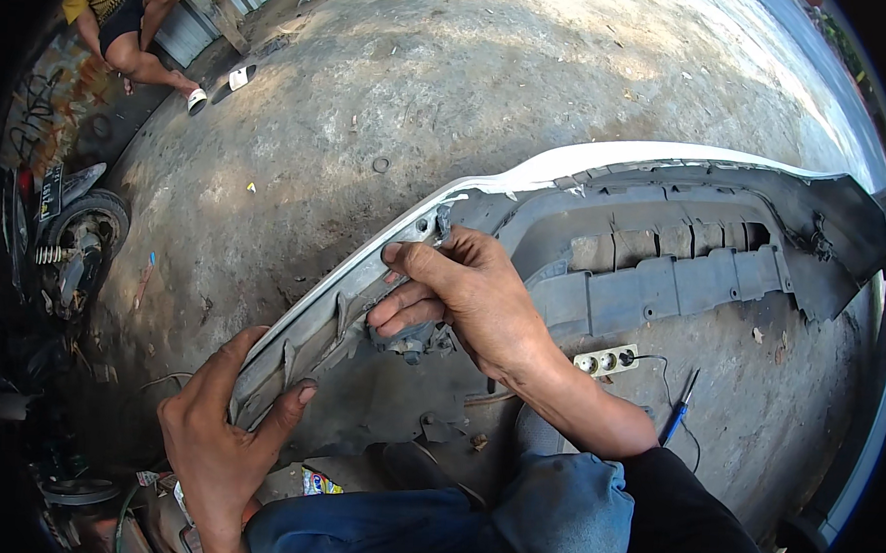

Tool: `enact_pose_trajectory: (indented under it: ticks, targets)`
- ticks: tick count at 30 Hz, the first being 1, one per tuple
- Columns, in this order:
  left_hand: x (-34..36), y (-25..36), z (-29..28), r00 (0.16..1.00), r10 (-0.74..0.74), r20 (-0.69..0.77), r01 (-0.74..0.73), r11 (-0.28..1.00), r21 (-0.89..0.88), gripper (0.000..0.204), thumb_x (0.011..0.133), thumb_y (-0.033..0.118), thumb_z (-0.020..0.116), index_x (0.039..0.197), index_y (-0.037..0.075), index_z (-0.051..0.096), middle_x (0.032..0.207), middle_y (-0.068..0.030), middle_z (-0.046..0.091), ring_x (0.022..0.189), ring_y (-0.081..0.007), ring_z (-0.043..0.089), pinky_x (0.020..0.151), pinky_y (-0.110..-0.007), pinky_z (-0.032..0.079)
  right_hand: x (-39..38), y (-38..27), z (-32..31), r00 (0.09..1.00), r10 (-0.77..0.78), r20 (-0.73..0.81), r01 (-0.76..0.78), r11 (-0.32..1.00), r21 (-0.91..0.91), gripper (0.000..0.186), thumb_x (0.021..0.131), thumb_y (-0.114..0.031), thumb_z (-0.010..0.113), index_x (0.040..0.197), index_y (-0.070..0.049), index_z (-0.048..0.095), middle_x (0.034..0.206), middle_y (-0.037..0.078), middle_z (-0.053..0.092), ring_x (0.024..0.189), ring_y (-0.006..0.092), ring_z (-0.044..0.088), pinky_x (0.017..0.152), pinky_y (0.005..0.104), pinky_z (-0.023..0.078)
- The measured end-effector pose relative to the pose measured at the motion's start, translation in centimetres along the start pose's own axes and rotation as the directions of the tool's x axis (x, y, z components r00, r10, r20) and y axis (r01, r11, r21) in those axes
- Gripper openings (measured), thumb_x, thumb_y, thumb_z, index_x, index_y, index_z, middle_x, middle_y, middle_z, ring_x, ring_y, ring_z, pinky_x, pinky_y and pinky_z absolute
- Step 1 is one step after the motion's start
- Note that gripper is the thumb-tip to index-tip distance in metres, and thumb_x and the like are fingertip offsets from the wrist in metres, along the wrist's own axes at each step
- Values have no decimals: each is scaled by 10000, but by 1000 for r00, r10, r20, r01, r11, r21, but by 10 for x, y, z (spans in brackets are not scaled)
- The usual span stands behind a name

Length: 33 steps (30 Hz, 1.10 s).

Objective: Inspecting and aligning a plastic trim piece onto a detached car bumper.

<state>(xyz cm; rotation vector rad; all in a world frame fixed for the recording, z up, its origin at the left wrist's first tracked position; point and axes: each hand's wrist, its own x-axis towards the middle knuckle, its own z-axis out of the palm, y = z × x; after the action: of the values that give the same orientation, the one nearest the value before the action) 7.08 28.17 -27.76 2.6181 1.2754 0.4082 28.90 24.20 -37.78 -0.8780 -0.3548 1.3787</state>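
A car bumper [668,193], white outside and dark grey inside, lies across the ground with its inner face toward me. At its near left end my left hand [225,430] is closed around the edge, thumb on the inner side. My right hand [462,293] is closed in a pinch against the inner face near the upper rim, fingers curled. Anything between those fingertips is hidden. Beneath the right hand a rough, dark, lumpy part [409,343] of the bumper shows.
A soldering iron [678,419] with a blue handle lies on the concrete at the right, near a white power strip [604,361] with a black plug. A motorcycle [74,237] stands at the far left. Another person [136,20] sits at the upper left. A colourful packet [320,481] lies by my leg.
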Motion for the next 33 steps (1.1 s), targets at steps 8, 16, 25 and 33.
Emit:
enact_pose_trajectory:
  ticks: [8,16,25,33]
  targets:
    - [0,0,0,1000,6,-11,-6,1000,10,574,782,372,851,1149,-37,682,925,-221,729,865,-352,756,743,-402,573,-1,-3,2,1000,-4,7,4,1000,0,354,972,-133,635,1048,190,513,881,218,634,746,290,744,628,328,634]
    - [3,0,-1,999,42,16,-43,998,54,576,813,389,814,1228,13,677,1007,-217,727,926,-373,742,765,-423,573,-1,-5,-3,996,-14,93,16,1000,-23,426,997,-223,654,1041,174,508,891,223,653,808,294,748,693,328,639]
    - [3,9,-6,991,33,130,-42,997,63,626,768,2,737,1357,199,654,1203,-139,698,1064,-319,711,871,-401,558,-1,-1,-7,995,7,96,-6,1000,-8,377,994,-246,663,1086,110,579,942,206,686,828,276,749,716,325,632]
    - [0,5,-5,991,70,117,-83,991,105,656,726,-51,726,1319,226,686,1230,-118,689,1059,-307,712,868,-390,561,-2,2,-5,993,-42,110,38,999,31,451,991,-277,669,1015,143,507,873,217,660,824,286,751,696,321,641]
